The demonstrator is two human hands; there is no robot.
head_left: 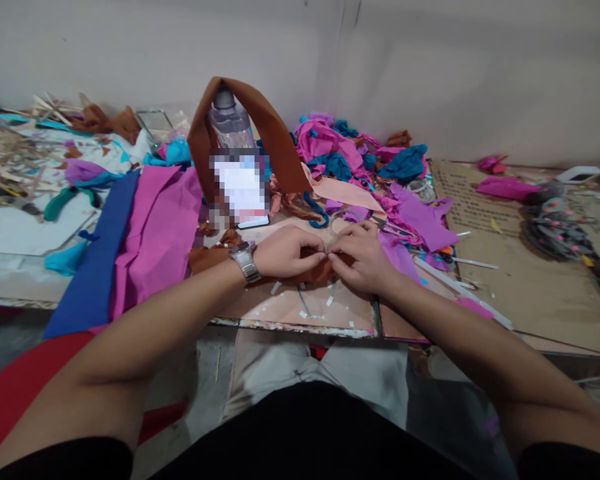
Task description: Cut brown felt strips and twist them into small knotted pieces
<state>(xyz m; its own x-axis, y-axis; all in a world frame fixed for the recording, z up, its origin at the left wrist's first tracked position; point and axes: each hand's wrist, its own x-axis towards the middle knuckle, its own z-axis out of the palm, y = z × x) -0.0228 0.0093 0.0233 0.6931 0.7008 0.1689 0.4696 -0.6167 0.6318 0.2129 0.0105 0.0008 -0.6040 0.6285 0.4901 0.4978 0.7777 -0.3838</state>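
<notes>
My left hand (285, 252), with a metal watch (246, 261) at the wrist, pinches a piece of brown cloth (314, 274) over the table's front part. My right hand (361, 259) meets it fingertip to fingertip, also closed on the cloth. Whatever small detail lies between the fingertips is hidden. More of the brown cloth stretches left under my left wrist. Just beyond my hands lie a peach strip (350, 195) and a teal cord-like piece (317, 210). Small white scraps (329, 301) are scattered on the tabletop (280, 308) before me.
A phone with a blurred screen (243, 190) leans against a plastic bottle (231, 127), with a wide brown strip (267, 113) draped over it. Pink cloth (150, 233) and blue cloth (95, 267) lie left, near green-handled pliers (60, 203). Colourful scraps (330, 143) pile behind; cardboard (500, 267) lies right.
</notes>
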